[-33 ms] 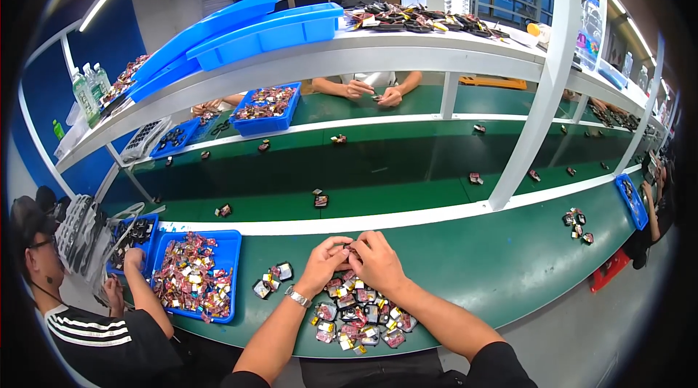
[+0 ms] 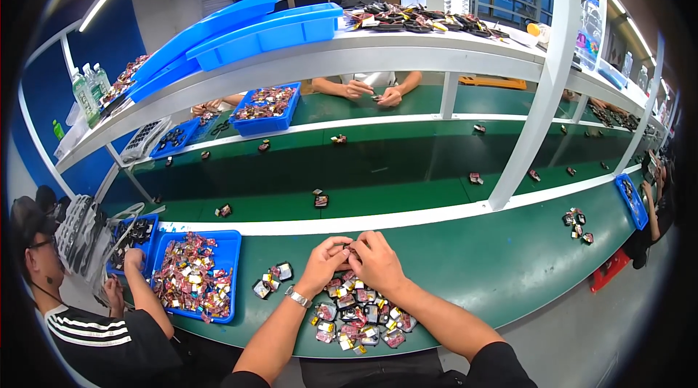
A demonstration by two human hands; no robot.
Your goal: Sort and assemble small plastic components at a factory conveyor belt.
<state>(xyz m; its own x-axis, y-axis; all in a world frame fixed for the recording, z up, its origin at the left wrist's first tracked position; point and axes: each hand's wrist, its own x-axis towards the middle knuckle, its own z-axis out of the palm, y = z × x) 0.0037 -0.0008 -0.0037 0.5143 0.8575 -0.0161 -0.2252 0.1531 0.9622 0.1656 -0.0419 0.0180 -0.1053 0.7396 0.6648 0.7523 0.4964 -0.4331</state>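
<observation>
"How far along?"
"My left hand (image 2: 326,263) and right hand (image 2: 376,261) pinch one small electronic module (image 2: 352,250); the module pile (image 2: 350,314) lies between my forearms, a small cluster (image 2: 285,271) leftward. Finished ones? I can't tell."

The head-worn fisheye over there looks from above and just behind the left grip (image 2: 325,264) and the right grip (image 2: 379,266), near enough that both forearms (image 2: 452,321) enter from below. It faces down and ahead across the green bench (image 2: 472,272), taking in the white shelf (image 2: 436,55) beyond the grips.
</observation>
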